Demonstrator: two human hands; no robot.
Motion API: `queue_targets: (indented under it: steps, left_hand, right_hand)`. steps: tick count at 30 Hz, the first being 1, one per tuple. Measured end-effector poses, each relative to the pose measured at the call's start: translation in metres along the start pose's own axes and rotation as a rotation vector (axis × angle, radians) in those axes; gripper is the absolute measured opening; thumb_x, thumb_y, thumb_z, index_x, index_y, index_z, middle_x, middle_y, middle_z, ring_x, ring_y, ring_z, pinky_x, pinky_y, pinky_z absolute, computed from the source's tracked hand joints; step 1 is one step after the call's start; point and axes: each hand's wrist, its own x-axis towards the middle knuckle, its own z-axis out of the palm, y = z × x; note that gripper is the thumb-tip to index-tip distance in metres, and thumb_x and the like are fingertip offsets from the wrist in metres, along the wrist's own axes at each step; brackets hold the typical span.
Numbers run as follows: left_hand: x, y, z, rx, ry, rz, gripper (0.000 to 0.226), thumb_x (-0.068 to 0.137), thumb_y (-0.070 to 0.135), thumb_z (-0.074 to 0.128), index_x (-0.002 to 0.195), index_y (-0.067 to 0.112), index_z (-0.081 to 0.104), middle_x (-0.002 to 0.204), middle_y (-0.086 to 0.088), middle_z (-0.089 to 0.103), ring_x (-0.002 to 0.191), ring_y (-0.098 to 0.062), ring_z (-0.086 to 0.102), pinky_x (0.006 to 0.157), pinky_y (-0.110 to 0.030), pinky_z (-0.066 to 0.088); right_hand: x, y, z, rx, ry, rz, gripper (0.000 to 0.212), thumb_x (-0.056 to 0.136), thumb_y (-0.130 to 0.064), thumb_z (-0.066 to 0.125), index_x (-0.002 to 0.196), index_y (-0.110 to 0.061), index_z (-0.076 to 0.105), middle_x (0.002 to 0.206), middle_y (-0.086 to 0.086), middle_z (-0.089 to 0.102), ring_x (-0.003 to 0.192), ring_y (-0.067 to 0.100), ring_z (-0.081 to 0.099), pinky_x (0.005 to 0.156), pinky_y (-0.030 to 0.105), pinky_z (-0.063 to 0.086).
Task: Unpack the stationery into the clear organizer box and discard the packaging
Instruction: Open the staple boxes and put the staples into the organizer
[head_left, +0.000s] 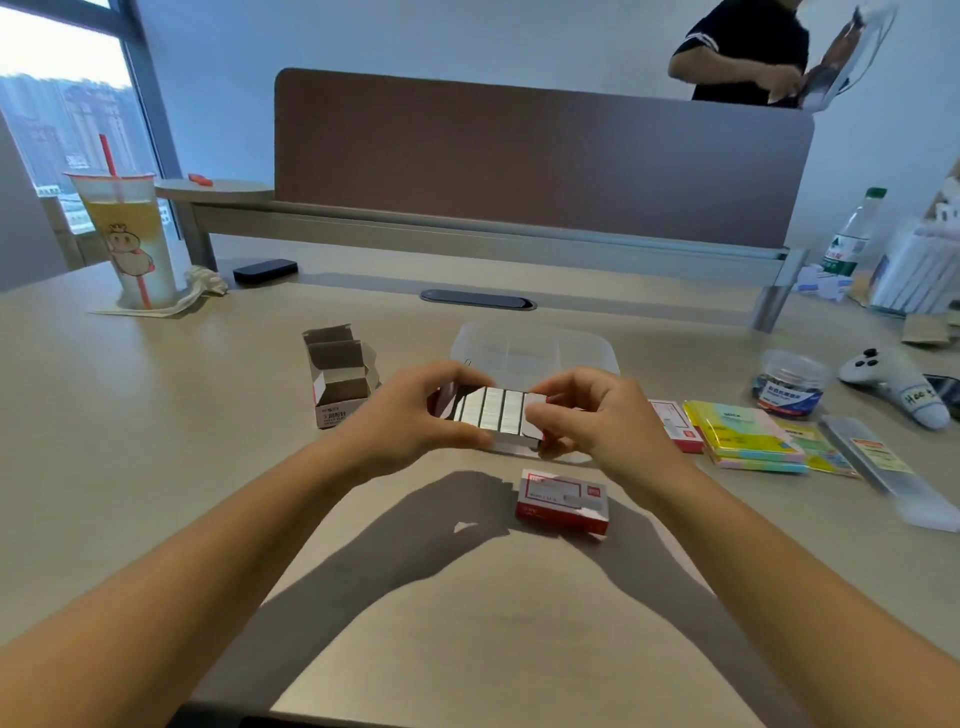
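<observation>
Status: unpacking is under way and, by the look of the desk, well short of finished.

Both hands are raised just above the desk (156, 415), in front of the clear organizer box (535, 347). The left hand (410, 415) curls its fingers round the left end of a block of staples (498, 418), where the red edge of its carton shows under the fingers. The right hand (587, 415) pinches the right end of the same block between thumb and fingers. The silver strips lie exposed on top, so the block is judged to be coming out of its packaging (how much of the carton remains around it cannot be told).

Done, as far as can be seen:
- One small cardboard box (340, 379) stands opened to the left of the hands, flaps up.
- The organizer box appears to hold little or nothing; its contents cannot be made out through the clear walls.

Left to do:
- Place the held staples in the organizer box.
- Open the sealed red staple box (563, 500) lying just in front of the hands, and another red box (675, 423) to the right.
- Unwrap the sticky notes (743, 431) and the long clear packet (878, 457) on the right.
- Deal with the round tub of clips (789, 384), if it belongs to the set.
- Discard all packaging; no bin is in view.
</observation>
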Motion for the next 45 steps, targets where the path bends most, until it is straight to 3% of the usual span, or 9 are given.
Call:
queue_targets:
  steps: [4,8,11,15,17,23,30,37,45]
  left_hand:
    - [0.018,0.015,-0.005,-0.143,-0.002,-0.077,0.047,0.082,0.016,0.057,0.126,0.019,0.041,0.108,0.002,0.047,0.107,-0.019,0.048,0.085,-0.027,0.046]
    - [0.037,0.021,-0.009,-0.283,0.021,-0.116,0.028,0.092,0.022,0.041,0.118,0.012,0.046,0.094,0.0,0.054,0.088,-0.012,0.052,0.07,-0.018,0.048]
    - [0.053,0.02,-0.008,-0.171,0.069,-0.125,0.018,0.089,0.015,0.048,0.107,0.013,0.049,0.098,-0.005,0.058,0.085,-0.013,0.056,0.063,-0.015,0.05]
    - [0.076,0.019,-0.007,-0.038,0.108,-0.137,0.022,0.083,0.007,0.057,0.103,0.012,0.047,0.116,-0.015,0.059,0.095,-0.02,0.053,0.066,-0.02,0.049]
    - [0.085,0.017,-0.007,0.009,0.114,-0.129,0.024,0.081,0.007,0.059,0.102,0.011,0.047,0.114,-0.017,0.06,0.093,-0.022,0.054,0.071,-0.022,0.049]
    - [0.099,0.009,-0.009,0.067,0.128,-0.111,0.032,0.078,0.007,0.062,0.108,0.008,0.051,0.078,-0.001,0.052,0.073,-0.015,0.05,0.075,-0.027,0.043]
    - [0.103,0.004,-0.01,0.079,0.101,-0.068,0.03,0.079,0.006,0.061,0.106,0.01,0.051,0.069,0.004,0.046,0.065,-0.012,0.046,0.066,-0.019,0.042]
    - [0.103,0.005,-0.01,0.065,0.09,-0.058,0.029,0.081,0.004,0.059,0.107,0.014,0.05,0.067,0.005,0.044,0.065,-0.012,0.044,0.062,-0.018,0.043]
    - [0.108,0.006,-0.005,0.066,0.045,-0.043,0.033,0.082,0.002,0.058,0.112,0.013,0.052,0.066,0.002,0.041,0.062,-0.012,0.039,0.061,-0.017,0.04]
  right_hand:
    - [0.011,-0.007,-0.009,0.141,0.051,0.056,0.008,0.082,-0.005,0.058,0.08,-0.012,0.056,0.075,0.002,0.062,0.056,0.011,0.061,0.051,0.015,0.053]
    - [0.026,-0.005,-0.018,0.15,0.107,0.085,0.006,0.083,-0.008,0.058,0.08,-0.013,0.056,0.08,0.005,0.062,0.065,0.016,0.062,0.057,0.018,0.056]
    - [0.038,-0.002,-0.021,0.098,0.115,0.085,0.007,0.083,-0.009,0.058,0.08,-0.014,0.055,0.082,0.004,0.062,0.068,0.016,0.063,0.06,0.021,0.056]
    - [0.057,0.0,-0.023,-0.008,0.134,0.051,0.012,0.083,-0.009,0.059,0.078,-0.017,0.053,0.08,0.002,0.061,0.066,0.013,0.062,0.057,0.017,0.054]
    - [0.067,0.0,-0.023,-0.102,0.14,0.018,0.011,0.082,-0.01,0.06,0.078,-0.016,0.052,0.076,0.0,0.059,0.064,0.01,0.06,0.057,0.016,0.053]
    - [0.084,0.006,-0.024,-0.252,0.073,0.023,0.01,0.082,-0.013,0.061,0.077,-0.016,0.053,0.077,0.003,0.061,0.064,0.011,0.057,0.057,0.018,0.047]
    - [0.088,0.007,-0.026,-0.329,0.015,0.057,0.014,0.084,-0.012,0.058,0.073,-0.018,0.051,0.074,-0.001,0.058,0.064,0.009,0.056,0.056,0.018,0.045]
    - [0.084,0.006,-0.03,-0.453,-0.057,0.071,0.025,0.08,0.001,0.06,0.103,-0.009,0.059,0.092,0.002,0.059,0.085,0.018,0.057,0.079,0.028,0.047]
    - [0.084,0.014,-0.034,-0.518,-0.029,0.004,0.028,0.081,-0.01,0.062,0.109,-0.011,0.06,0.093,-0.004,0.056,0.083,0.011,0.053,0.066,0.015,0.043]
